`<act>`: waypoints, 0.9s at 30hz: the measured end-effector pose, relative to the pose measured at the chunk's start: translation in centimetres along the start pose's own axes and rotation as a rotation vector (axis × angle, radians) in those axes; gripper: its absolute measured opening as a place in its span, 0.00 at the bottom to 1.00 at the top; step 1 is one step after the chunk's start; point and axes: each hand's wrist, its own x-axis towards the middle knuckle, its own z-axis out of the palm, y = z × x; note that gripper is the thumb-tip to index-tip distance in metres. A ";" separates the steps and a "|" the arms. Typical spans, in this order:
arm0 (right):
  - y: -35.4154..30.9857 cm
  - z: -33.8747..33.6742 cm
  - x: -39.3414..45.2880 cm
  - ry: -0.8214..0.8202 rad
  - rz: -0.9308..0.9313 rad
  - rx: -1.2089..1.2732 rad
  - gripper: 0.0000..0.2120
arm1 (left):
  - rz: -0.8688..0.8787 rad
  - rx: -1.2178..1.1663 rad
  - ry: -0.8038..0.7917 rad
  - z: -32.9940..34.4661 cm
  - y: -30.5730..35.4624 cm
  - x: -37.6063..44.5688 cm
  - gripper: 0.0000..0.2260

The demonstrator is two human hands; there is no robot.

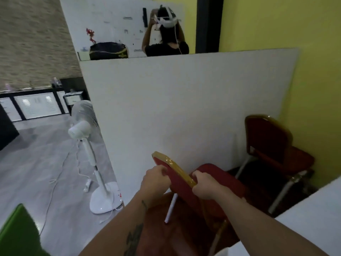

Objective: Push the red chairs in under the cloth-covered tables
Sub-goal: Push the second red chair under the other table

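A red chair (224, 182) with a gold-edged backrest stands tilted in front of me, its seat toward a white partition. My left hand (154, 179) grips the backrest's left side and my right hand (204, 185) grips its top edge on the right. One white leg of this chair shows below the backrest. A second red chair (271, 145) stands further right in the corner against the yellow wall. A white cloth-covered table (311, 222) fills the lower right corner.
A white partition board (184, 100) stands straight ahead. A white pedestal fan (88, 145) with a trailing cord is on the grey floor to the left. A green object (18, 231) sits at the bottom left. A person with a headset is behind the partition.
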 end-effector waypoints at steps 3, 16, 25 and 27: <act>0.6 0.5 3.9 -0.013 0.034 -0.003 0.29 | 0.089 0.102 -0.030 1.7 -0.3 5.4 0.15; 1.8 2.1 11.9 -0.180 0.149 -0.131 0.32 | 0.631 1.021 -0.502 5.6 -1.2 21.0 0.10; 1.0 0.5 13.3 -0.105 0.304 -0.152 0.19 | 0.985 1.019 -0.691 7.0 1.4 25.7 0.08; 2.0 0.0 12.7 -0.079 0.369 -0.163 0.18 | 1.062 0.916 -0.733 8.0 2.3 25.5 0.07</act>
